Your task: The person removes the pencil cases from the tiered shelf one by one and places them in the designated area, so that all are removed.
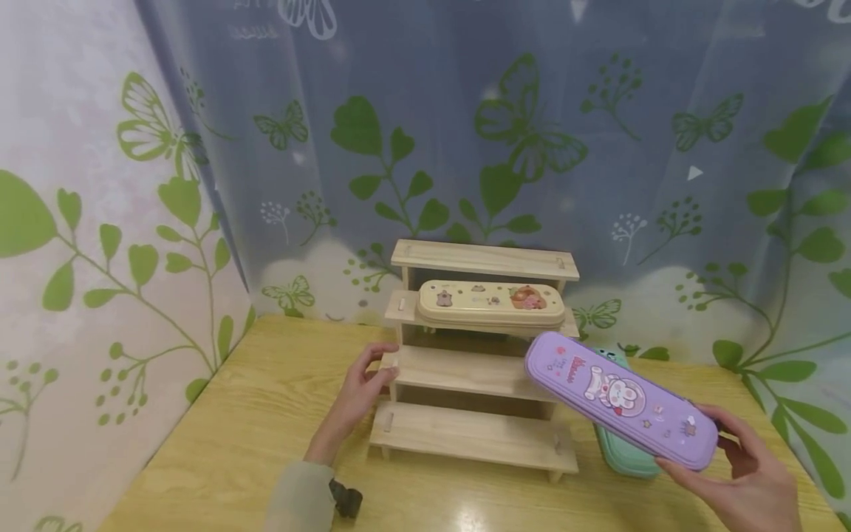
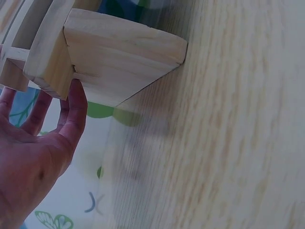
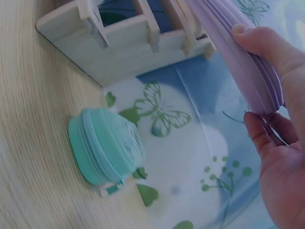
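A tiered wooden shelf stands on the table. My left hand grips the left end of one of its lower steps, fingers around the plank edge in the left wrist view, where the hand shows palm side. My right hand holds a purple zippered pencil case with a bunny print by its right end, thumb along one side. The case is tilted in the air before the shelf's right side. A cream pencil case lies on the second step from the top.
On the table right of the shelf lies a mint-green pencil case, partly hidden behind the purple one in the head view. A curtain with leaf and butterfly prints hangs behind. A small black object is by my left sleeve.
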Available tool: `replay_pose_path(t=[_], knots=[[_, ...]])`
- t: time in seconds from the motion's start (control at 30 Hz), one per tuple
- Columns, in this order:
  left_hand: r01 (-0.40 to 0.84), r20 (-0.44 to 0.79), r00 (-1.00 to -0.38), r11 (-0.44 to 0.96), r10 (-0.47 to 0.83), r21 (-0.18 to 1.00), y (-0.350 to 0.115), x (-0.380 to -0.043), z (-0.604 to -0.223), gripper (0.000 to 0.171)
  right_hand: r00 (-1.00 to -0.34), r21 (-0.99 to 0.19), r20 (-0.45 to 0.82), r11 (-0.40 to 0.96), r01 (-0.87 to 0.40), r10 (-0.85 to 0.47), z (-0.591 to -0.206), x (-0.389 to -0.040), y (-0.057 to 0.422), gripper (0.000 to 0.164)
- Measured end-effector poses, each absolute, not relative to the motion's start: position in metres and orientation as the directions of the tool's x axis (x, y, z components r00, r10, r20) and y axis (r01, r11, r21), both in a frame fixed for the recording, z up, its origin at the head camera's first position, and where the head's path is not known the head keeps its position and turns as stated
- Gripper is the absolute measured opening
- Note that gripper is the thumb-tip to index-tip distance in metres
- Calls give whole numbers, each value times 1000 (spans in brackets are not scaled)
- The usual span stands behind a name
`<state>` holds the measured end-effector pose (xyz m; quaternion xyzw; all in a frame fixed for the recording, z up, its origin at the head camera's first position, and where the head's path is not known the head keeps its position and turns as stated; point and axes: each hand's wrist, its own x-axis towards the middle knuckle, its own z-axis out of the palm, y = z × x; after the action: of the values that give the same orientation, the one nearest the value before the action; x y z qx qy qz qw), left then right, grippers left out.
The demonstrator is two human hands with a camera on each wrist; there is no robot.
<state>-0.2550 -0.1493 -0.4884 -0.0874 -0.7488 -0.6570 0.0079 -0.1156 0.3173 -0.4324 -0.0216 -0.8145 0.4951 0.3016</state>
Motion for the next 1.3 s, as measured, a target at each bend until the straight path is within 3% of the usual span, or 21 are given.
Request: replay_pose_path(t=[0.23,0.33,0.53,0.87,1.03,1.3], knots=[[154,141,-983,110,117,982,-147,-255,-486,35,-727,-794,560,507,-335,398,-427,-109,329,86],[138,126,-986,107,107,985,-148,-252,-489,34,-717,-793,536,557,-246,446,-429,-109,337,81],[115,104,-989,104,102,988,-148,-249,-493,34,-668,-868,388,496,-32,635,-437,-114,351,67],[141,127,-986,129,112,982,-148,-254,-487,34,-571,-895,294,431,117,766,-443,-118,358,63],[141,127,-986,129,109,982,-148,-254,-485,34,-559,-889,147,357,286,816,-449,-121,366,76],[140,127,-986,132,105,981,-148,-254,-488,34,-564,-851,46,329,410,824,-462,-127,373,93]])
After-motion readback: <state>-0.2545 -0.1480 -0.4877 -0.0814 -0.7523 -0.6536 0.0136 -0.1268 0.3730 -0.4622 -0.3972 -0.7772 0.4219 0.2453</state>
